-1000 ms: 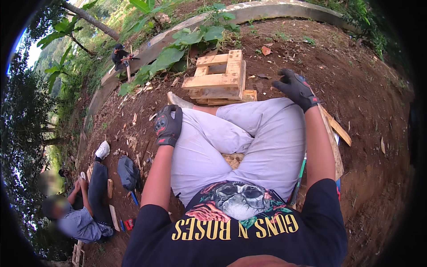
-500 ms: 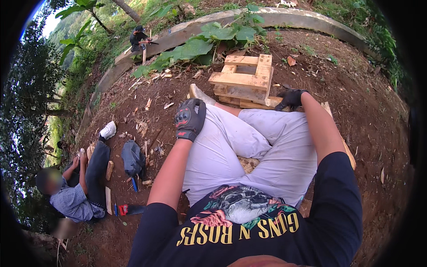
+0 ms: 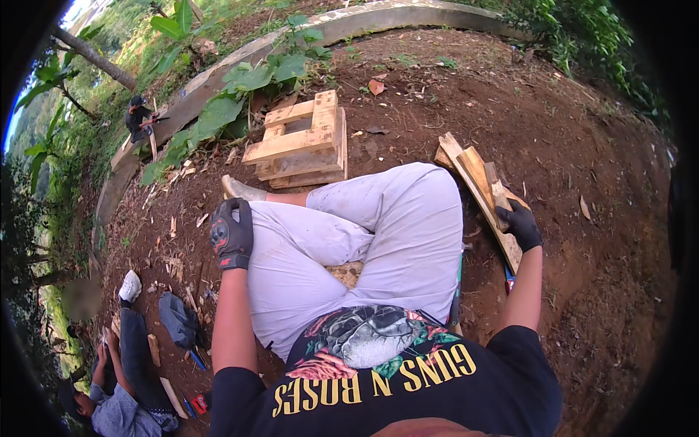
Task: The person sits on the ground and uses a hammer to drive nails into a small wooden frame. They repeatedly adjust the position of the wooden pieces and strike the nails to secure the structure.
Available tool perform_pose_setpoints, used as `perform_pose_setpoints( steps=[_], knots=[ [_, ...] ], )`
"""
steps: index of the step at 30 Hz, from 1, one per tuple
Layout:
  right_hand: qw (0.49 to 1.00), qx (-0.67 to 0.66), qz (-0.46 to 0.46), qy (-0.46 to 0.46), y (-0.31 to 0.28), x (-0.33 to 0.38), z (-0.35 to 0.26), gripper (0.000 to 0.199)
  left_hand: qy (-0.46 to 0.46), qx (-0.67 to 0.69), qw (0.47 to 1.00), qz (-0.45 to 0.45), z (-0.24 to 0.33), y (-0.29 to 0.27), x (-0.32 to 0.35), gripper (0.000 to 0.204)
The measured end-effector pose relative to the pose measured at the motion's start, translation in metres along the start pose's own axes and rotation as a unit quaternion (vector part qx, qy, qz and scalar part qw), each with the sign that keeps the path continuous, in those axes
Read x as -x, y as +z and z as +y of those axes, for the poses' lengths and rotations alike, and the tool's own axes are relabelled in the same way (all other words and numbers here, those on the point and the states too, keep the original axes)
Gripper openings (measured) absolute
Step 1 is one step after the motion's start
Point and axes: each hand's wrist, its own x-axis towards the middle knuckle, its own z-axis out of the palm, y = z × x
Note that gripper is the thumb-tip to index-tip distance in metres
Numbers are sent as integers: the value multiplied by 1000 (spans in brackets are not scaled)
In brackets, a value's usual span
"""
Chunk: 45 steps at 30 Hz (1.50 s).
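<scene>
Both hands wear black gloves. My left hand [image 3: 231,234] lies over my bent left knee, with nothing in it. Out to the right, my right hand [image 3: 522,226] is closed around a short wooden offcut [image 3: 499,195] on top of a small pile of wood. Beneath that offcut a long pale plank [image 3: 475,186] slants across the soil, with other pieces beside it. Ahead of my crossed legs stands a stacked wooden frame [image 3: 298,149] of pale boards with a square opening in its top. My right fingertips are partly hidden by the wood.
A red and blue tool [image 3: 510,280] lies partly under the plank's near end. At lower left a person [image 3: 124,408] sits by a dark cloth bag [image 3: 178,320]. Another person [image 3: 138,120] works near the low curved concrete wall [image 3: 349,25]. Wood chips litter the soil.
My right hand has left the side of the wooden frame and moved right to the wood pile, closing on an offcut. My view has swung right; my left hand stays on the knee.
</scene>
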Motion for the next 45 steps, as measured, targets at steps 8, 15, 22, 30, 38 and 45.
perform_pose_setpoints(
  steps=[8, 15, 22, 30, 38, 45],
  knots=[
    [860, 420, 281, 74, 74, 81, 137, 84, -17, 1, 999, -43, 4, 3, -4, 38],
    [866, 350, 355, 44, 98, 63, 136, 84, -29, -4, 998, -52, 30, -12, 5, 41],
    [877, 350, 326, -40, 86, 47, 182, 88, 90, -20, 988, -121, 62, 5, -48, 90],
    [879, 349, 325, -29, 98, 45, 168, 88, 173, -211, 904, -331, 118, 54, -160, 110],
    [870, 350, 347, -26, 93, 39, 189, 90, 146, -287, 843, -431, 121, 67, -189, 121],
    [876, 347, 335, -26, 95, 45, 182, 89, 91, -261, 882, -380, 154, 68, -160, 106]
  ],
)
